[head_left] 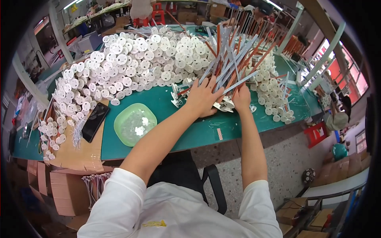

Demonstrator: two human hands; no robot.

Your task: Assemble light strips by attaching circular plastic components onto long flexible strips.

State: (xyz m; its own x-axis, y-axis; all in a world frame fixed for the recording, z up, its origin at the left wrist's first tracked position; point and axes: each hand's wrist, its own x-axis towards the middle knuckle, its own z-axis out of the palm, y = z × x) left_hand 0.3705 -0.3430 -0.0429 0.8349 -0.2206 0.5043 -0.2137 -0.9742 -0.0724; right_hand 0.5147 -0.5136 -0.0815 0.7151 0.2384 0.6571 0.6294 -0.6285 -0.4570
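A thick bundle of grey and brown flat strips [231, 65] fans upward in front of me, with white round ends [224, 105] at its lower side. My left hand [201, 98] grips the bundle from the left, fingers spread across the strips near their lower ends. On the other side, my right hand [241, 98] is closed around the strips, its fingertips partly hidden. Behind and left of my hands lies a long heap of white round discs with small slots [137, 59]. More white discs [274, 103] are piled right of my right hand.
A light green bowl [121, 129] with small white pieces stands left of my left forearm. A black phone [95, 122] lies on cardboard [79, 152] beside it. The green table [174, 139] ends close to me; a black chair armrest [216, 188] is below. Another person [260, 10] is at the far side.
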